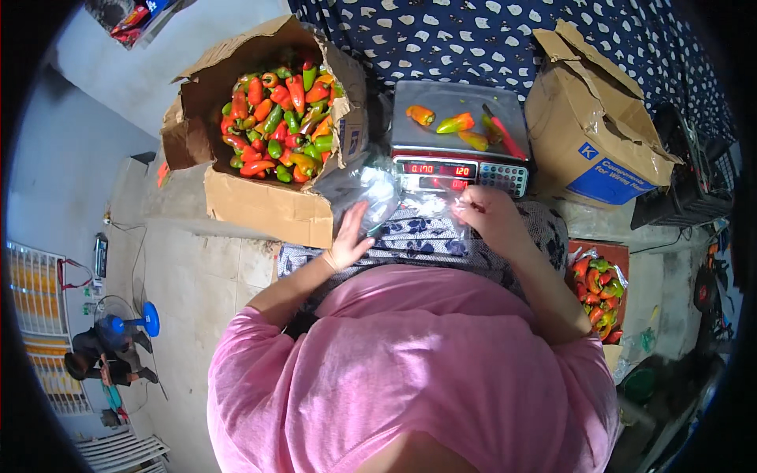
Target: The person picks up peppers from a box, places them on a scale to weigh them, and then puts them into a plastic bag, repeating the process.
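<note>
My left hand (349, 239) lies with its fingers stretched against a clear plastic bag (374, 189) at the side of the open cardboard box. The fingers of my right hand (489, 217) are pinched on the thin clear plastic in front of the scale. The digital scale (406, 142) has a metal pan and a lit red display. On its pan are several peppers (456, 123), orange, yellow and green, and a knife (509, 142) with a pinkish-red handle. Where the bag's mouth is cannot be made out.
A cardboard box (264, 209) full of red and green peppers stands at the left. Another box (603, 118) stands right of the scale, beside a black crate (686, 193). More peppers (599, 288) sit low at the right. A person (110, 359) is near a blue fan (150, 318), far left.
</note>
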A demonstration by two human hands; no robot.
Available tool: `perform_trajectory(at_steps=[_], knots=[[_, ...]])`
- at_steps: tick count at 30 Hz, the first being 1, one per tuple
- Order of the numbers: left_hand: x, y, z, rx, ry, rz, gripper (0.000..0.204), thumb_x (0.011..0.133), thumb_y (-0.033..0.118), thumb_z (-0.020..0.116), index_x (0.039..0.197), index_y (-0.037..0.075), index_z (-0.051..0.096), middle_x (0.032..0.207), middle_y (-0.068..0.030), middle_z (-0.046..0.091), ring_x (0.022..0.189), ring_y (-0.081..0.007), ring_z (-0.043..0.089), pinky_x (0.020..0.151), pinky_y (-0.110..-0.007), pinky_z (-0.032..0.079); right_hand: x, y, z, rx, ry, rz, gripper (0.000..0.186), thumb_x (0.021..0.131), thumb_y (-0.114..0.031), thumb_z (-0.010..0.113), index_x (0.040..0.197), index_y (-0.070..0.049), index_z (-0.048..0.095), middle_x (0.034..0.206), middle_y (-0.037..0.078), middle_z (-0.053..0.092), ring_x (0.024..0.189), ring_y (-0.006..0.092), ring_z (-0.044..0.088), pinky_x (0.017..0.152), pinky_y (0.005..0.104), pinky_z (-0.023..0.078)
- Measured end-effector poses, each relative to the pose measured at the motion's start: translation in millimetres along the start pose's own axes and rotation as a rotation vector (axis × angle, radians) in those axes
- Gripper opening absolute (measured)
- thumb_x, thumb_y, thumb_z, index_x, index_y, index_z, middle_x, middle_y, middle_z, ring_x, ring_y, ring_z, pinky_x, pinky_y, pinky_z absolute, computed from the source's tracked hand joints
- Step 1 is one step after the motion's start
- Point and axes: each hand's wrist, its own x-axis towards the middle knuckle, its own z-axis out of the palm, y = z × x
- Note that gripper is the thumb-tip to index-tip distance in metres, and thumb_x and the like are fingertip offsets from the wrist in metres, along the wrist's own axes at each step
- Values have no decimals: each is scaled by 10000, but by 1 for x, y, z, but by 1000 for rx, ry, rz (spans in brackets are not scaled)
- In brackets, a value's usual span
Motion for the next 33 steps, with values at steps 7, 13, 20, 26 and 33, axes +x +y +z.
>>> perform_trajectory(at_steps=[7,13,20,26,33], knots=[[33,120,-15,-749,-178,-149,179,931,138,587,1058,12,590,938,-23,583,827,-84,550,805,-229,455,-5,-14,18,-47,-7,104,368,924,-286,513,680,-11,537,575,76,517,548,149,509,545,332,381],[56,205,-58,-474,349,48,385,857,145,686,1165,32,484,938,-8,565,836,-98,527,799,-247,427,-21,-34,25,99,-276,-25,205,889,-176,577,776,-7,554,666,19,564,637,73,517,580,257,395],[36,225,-62,-803,47,-52,376,828,11,685,1122,57,454,921,8,555,869,-72,533,788,-237,420,-47,-46,37,219,-191,66,342,967,-306,519,807,-15,599,712,17,592,637,59,517,570,234,416],[30,226,-59,-754,308,33,294,837,-37,641,1029,55,438,833,16,524,724,-38,482,653,-202,393,-59,-41,38,303,-35,22,229,959,-224,529,836,-41,591,751,12,597,671,54,505,594,204,402],[22,239,-67,-309,43,-48,232,785,-63,647,944,82,560,661,63,504,620,-48,483,602,-230,403,-53,-25,33,520,54,157,325,939,-302,511,855,-14,633,696,16,576,630,67,494,583,222,398]])
